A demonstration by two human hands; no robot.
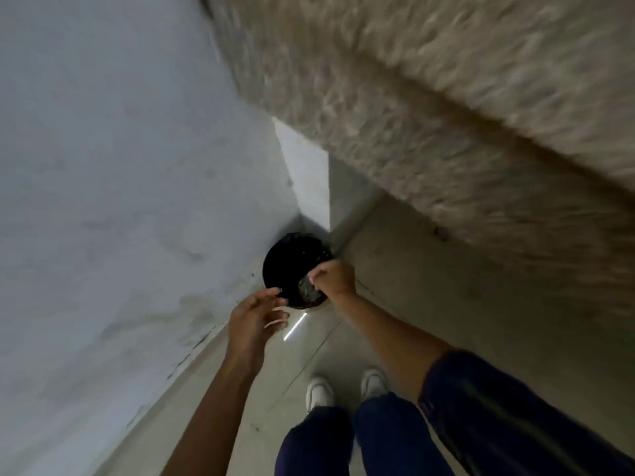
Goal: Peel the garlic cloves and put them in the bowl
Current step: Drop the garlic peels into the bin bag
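A person is standing over a black bin (pixel 292 266) that is sitting in the corner, hemmed by the wall (pixel 120 166) and the counter's edge (pixel 446 149). The right hand (pixel 333 278) is clenching loosely above the bin's rim, something pale at its fingertips too blurred to name. The left hand (pixel 254 321) is hovering with fingers released. Open floor (pixel 429 304) is lying to the right. No garlic or bowl is showing.

My arms are bare from the hands up. My left hand (pixel 252 321) and my right hand (pixel 331 278) have nothing on them, no rings and no gloves. On my right arm there is a dark blue sleeve (pixel 481 400) pushed up high. I wear dark blue pants (pixel 388 438). My shoes (pixel 321 393) are white, and both toes show.
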